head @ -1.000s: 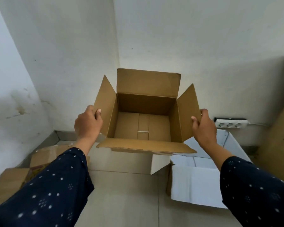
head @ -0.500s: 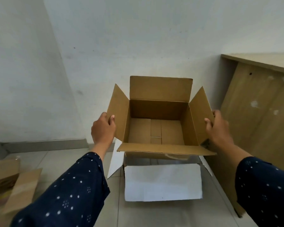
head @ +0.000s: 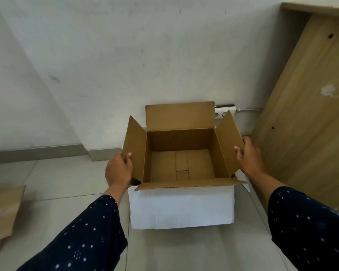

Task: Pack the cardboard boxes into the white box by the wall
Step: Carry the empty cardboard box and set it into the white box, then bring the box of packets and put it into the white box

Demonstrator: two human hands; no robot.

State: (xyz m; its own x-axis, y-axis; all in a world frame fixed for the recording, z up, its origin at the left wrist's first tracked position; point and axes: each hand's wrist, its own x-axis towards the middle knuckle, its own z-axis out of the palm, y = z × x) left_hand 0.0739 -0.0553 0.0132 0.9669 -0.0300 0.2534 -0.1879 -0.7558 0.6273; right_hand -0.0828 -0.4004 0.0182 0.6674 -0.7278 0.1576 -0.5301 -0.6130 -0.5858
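Your left hand [head: 118,170] grips the left side flap of the open cardboard box [head: 181,153], thumb inside, fingers wrapped round the outer face. Your right hand [head: 249,159] clasps the right flap the same way. Both hands are closed on cardboard, neither is free.

The box hangs right over the white box [head: 181,207], which sits on the floor against the wall beside a wooden cabinet [head: 305,114]. The brown box's near flap overlaps the white box's top front edge (whether its base is already inside, you can't tell from here).

Step in hand, as I judge it: lowering this box into the white one. The next move likely calls for a straight, level drop, keeping the side flaps from catching on the white walls, then letting go on both sides.

Counts: one brown box in hand, one white box, two hands. At the left edge lies more brown cardboard [head: 2,210], at least one further box, cut off by the frame, so its count is unclear. One white power strip [head: 223,111] sits behind the flaps at the wall.
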